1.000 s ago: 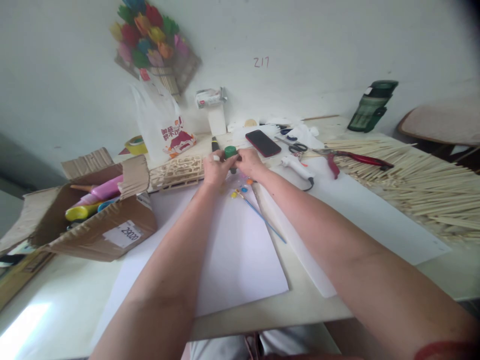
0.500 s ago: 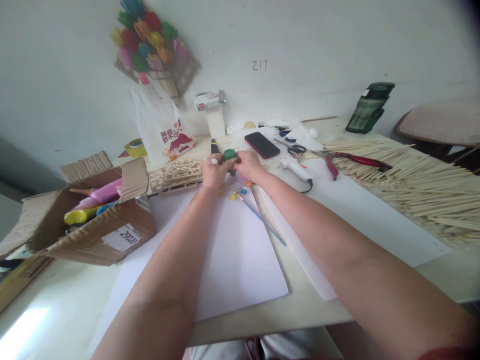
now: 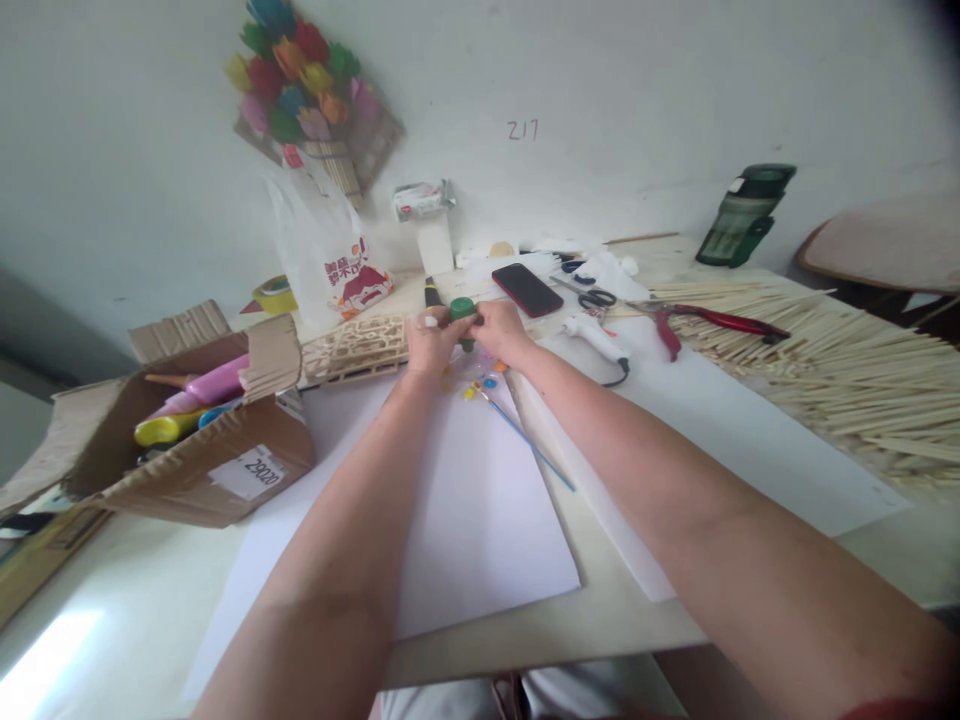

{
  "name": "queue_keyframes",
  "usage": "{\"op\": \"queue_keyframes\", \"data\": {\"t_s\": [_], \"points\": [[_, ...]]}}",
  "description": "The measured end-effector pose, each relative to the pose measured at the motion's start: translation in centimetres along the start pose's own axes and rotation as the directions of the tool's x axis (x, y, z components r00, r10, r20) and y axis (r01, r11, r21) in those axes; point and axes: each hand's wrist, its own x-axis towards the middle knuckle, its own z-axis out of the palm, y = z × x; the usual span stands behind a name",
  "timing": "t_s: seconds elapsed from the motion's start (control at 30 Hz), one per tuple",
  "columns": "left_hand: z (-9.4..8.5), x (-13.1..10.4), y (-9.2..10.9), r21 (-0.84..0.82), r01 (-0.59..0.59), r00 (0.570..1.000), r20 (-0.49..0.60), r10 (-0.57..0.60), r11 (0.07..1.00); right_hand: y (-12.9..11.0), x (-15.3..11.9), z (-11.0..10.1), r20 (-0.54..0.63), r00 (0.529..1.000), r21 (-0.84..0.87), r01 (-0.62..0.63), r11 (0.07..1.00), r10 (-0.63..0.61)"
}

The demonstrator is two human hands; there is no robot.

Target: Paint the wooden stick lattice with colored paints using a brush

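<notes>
Both hands meet around a small green-capped bottle at the far edge of the white paper. My left hand is closed on its left side, with something small and white at the fingers. My right hand is closed on the bottle's right side. Just below the hands lie small paint pots, one blue and one yellow, and a thin blue paintbrush slants across the paper's edge. A wooden lattice piece lies left of my left hand.
An open cardboard box holds coloured bottles at left. Behind stand a plastic bag and green flask. A phone, scissors, glue gun, red-handled pliers and many wooden sticks lie right.
The whole view has shifted slightly, so things appear a little farther right. Both hands stay around the green-capped bottle.
</notes>
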Motion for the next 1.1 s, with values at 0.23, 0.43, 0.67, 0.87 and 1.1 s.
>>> {"op": "queue_keyframes", "data": {"t_s": [0.23, 0.43, 0.67, 0.87, 1.1], "points": [[0.1, -0.09, -0.08, -0.014, 0.023, 1.0, 0.017, -0.022, 1.0, 0.31, -0.05, 0.3, 0.007, 1.0, -0.032, -0.004, 0.999, 0.004], [0.28, -0.04, -0.4, -0.008, 0.032, 0.999, 0.023, -0.032, 0.999, 0.38, 0.03, 0.41, 0.02, 1.0, -0.057, -0.006, 0.998, 0.007], [0.44, -0.08, -0.7, 0.001, 0.035, 0.999, 0.023, -0.035, 0.999, 0.38, -0.08, 0.55, 0.028, 0.999, -0.088, -0.013, 0.996, 0.015], [0.44, 0.0, -0.85, -0.022, 0.067, 0.997, 0.033, -0.067, 0.997, 0.21, -0.04, 0.52, 0.033, 0.999, -0.086, -0.029, 0.996, 0.032], [0.28, 0.34, -0.81, -0.084, 0.078, 0.997, 0.022, -0.076, 0.993, -0.37, 0.15, -0.25, 0.016, 1.0, -0.022, -0.013, 1.0, 0.013]]}}
